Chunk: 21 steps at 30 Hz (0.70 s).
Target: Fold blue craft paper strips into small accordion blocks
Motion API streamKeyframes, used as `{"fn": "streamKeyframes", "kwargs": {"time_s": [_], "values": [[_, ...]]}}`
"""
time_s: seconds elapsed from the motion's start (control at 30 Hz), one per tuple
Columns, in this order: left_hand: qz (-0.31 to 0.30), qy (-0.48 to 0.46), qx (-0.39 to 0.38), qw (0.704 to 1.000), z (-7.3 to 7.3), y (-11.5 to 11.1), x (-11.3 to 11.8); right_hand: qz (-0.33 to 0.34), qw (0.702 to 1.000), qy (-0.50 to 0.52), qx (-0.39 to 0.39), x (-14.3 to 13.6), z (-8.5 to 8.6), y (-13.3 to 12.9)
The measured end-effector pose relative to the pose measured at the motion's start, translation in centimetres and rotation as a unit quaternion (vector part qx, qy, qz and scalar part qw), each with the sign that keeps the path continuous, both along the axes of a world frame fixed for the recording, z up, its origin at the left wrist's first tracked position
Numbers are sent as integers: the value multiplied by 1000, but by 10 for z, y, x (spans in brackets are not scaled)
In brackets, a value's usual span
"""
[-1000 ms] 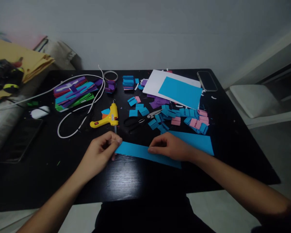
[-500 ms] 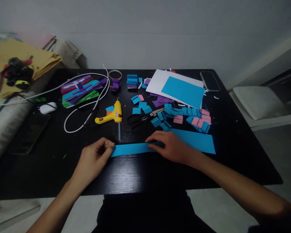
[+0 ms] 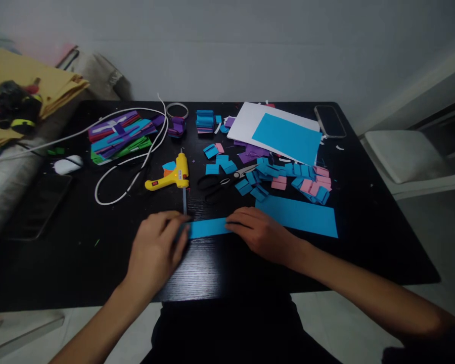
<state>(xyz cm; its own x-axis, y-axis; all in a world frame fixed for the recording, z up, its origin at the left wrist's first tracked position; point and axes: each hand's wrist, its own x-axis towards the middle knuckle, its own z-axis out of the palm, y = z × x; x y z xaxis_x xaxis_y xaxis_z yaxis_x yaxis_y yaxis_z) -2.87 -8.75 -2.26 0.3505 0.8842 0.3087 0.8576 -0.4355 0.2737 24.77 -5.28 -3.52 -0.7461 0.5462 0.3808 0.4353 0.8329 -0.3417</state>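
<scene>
A blue paper strip (image 3: 208,228) lies level between my hands, just above or on the black table. My left hand (image 3: 160,241) closes on its left end, the fingertips slightly blurred. At the right end, my right hand (image 3: 256,232) pinches the strip between thumb and fingers. Behind the right hand lies a wider blue paper piece (image 3: 307,217). Beyond the strip rest a yellow hot glue gun (image 3: 170,176) with a glue stick in its back, and black-handled scissors (image 3: 222,183). Small folded blue and pink paper pieces (image 3: 278,183) are heaped to their right.
On the black table (image 3: 98,268), a white cable (image 3: 97,194) loops around stacked coloured paper strips (image 3: 121,134). White and blue sheets (image 3: 288,136) lie at the back, beside a phone (image 3: 330,121). Another dark phone-like slab (image 3: 40,205) and a white mouse-like object (image 3: 68,164) sit left.
My left hand has moved right, with the strip's left end now nearer my right hand. The visible length of strip between the hands is shorter. My right hand has barely moved.
</scene>
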Motion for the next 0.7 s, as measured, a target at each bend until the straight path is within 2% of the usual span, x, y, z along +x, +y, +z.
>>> {"fn": "streamKeyframes", "kwargs": {"time_s": [0.07,0.13,0.33,0.47,0.7], "values": [[-101,-16,11,995,-2,-2,11,-1,1000,1,10,-1,-1,0],[-152,-32,11,988,-6,-2,20,-2,1000,3,14,-2,-1,0],[-168,-36,4,985,-14,0,23,-2,1000,-6,19,-3,2,-1],[-196,8,16,980,-9,1,21,8,998,-42,55,-5,3,-3],[-225,48,52,972,-2,4,26,30,989,-133,52,-11,12,-5]]}}
